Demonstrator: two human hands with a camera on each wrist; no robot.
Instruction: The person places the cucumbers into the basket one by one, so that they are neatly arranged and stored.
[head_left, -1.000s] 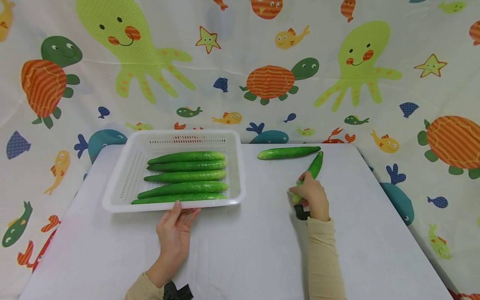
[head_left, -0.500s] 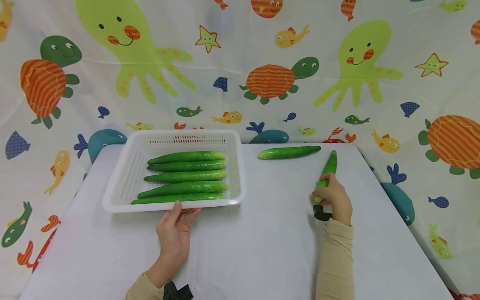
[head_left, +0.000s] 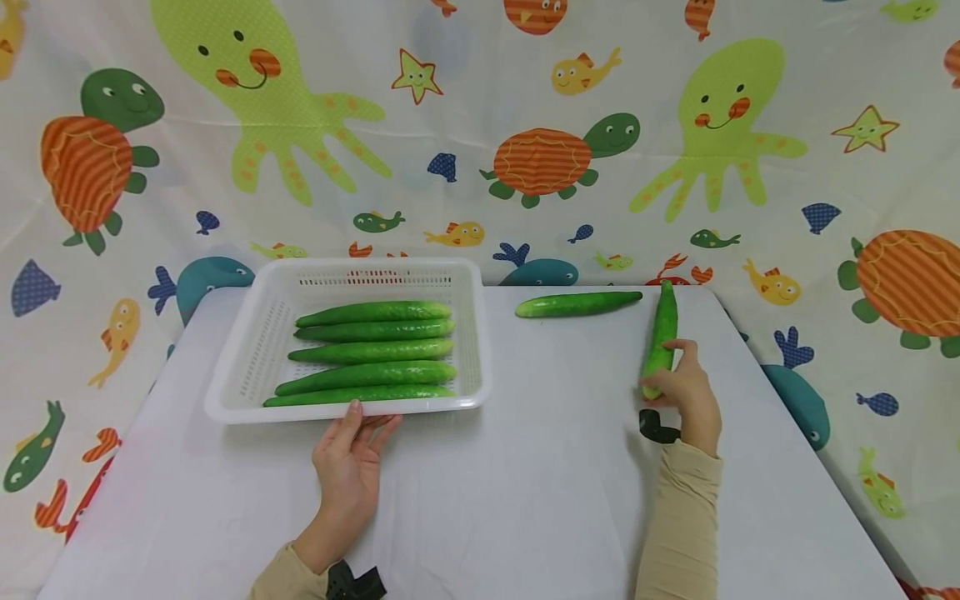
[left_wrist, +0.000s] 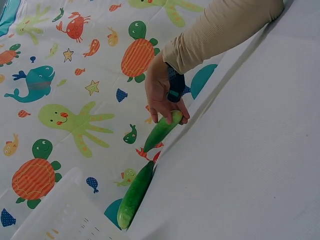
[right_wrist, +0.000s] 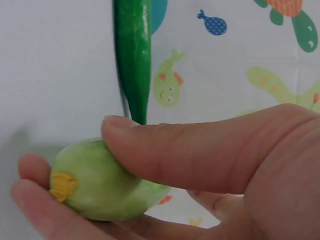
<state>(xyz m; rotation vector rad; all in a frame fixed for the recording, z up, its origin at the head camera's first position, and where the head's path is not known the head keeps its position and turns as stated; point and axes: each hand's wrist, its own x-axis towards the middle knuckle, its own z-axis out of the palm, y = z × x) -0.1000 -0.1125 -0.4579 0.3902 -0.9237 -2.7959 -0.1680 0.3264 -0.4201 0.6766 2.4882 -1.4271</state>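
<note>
My right hand grips a green cucumber near its pale end, its dark end pointing away toward the back of the table. In the right wrist view the thumb lies over that pale end, which carries a dried yellow blossom tip, with fingers beneath. Another cucumber lies crosswise at the table's back edge, left of the held one. My left hand holds the front rim of a white plastic basket, thumb on top and fingers under it. Several cucumbers lie side by side inside the basket.
A white cloth covers the table. Right behind its back edge hangs a curtain printed with sea animals. The basket stands at the table's back left. Dark straps sit at both wrists.
My right hand has moved to the right with the cucumber, which has turned from slanting to nearly straight away from me. The left hand and the basket have stayed in place.
</note>
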